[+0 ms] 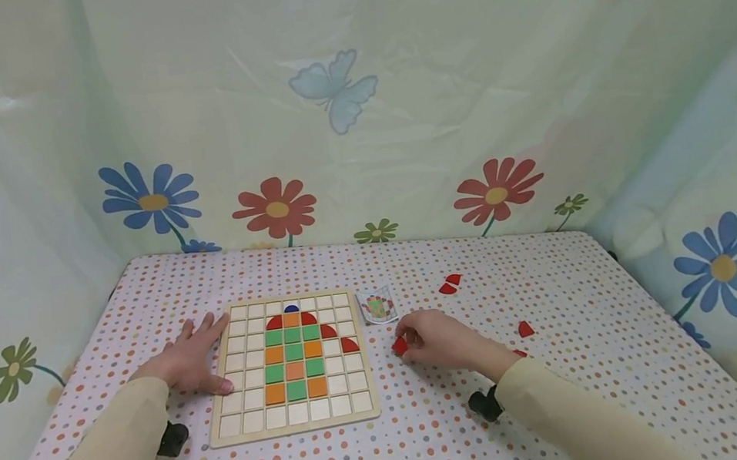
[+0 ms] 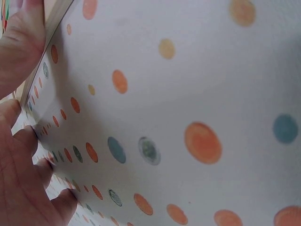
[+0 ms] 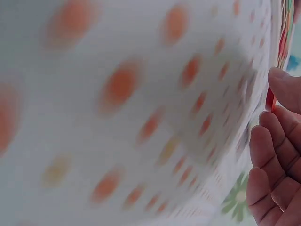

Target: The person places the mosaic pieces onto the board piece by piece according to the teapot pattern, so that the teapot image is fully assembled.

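Observation:
A wooden grid board (image 1: pixel 250 424) lies on the table, with green and orange squares, red quarter-circle pieces and a dark blue half-round piece set in its cells. My left hand (image 1: pixel 188 359) rests with spread fingers at the board's left side, its thumb on the rim; the left wrist view shows the fingertips down on the cloth. Just right of the board, my right hand (image 1: pixel 440 339) pinches a red quarter-circle piece (image 1: pixel 400 346) between thumb and fingers. In the right wrist view that red piece (image 3: pixel 270 99) appears edge-on at the thumb tip.
A small pattern card (image 1: pixel 377 306) lies by the board's upper right corner. Loose red pieces (image 1: pixel 448 288) sit farther back on the right, with another red piece (image 1: pixel 526 329) beyond my right wrist and one partly hidden behind it. A flowered curtain (image 1: pixel 357 146) encloses the dotted tablecloth.

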The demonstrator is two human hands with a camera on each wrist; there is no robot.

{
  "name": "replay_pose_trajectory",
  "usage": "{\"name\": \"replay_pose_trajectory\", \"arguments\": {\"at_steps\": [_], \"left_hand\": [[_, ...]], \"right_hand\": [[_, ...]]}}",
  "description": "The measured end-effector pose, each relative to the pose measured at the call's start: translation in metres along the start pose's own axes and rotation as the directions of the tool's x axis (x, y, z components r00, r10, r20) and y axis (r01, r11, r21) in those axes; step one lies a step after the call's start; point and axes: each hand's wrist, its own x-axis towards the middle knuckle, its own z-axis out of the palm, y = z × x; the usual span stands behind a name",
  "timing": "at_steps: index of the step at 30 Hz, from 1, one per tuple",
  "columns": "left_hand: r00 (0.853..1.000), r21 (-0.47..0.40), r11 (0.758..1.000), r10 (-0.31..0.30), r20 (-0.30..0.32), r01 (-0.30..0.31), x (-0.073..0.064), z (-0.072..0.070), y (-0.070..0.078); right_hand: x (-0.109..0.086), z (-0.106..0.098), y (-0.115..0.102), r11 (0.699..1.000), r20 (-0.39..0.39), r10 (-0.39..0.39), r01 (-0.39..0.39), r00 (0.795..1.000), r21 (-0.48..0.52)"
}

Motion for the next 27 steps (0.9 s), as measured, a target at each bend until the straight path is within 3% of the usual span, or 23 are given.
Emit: {"name": "replay_pose_trajectory", "arguments": {"at_steps": [10, 21, 27], "left_hand": [[1.000, -0.019, 1.000, 0.004, 0.009, -0.004, 0.001, 0.002, -0.003], [1.000, 0.006, 1.000, -0.002, 0.001, 0.002, 0.001, 0.002, -0.002], [1.000, 0.012, 1.000, -0.001, -0.004, 0.001, 0.001, 0.001, -0.001]], "right_hand": [[0.010, 0.018, -0.039, 0.986, 0.026, -0.150, 0.151, 0.988, -0.067], [0.014, 0.026, -0.055, 0.971, 0.007, -0.158, 0.157, 0.987, -0.180], [0.015, 0.026, -0.056, 0.980, 0.008, -0.118, 0.118, 0.993, -0.162]]}}
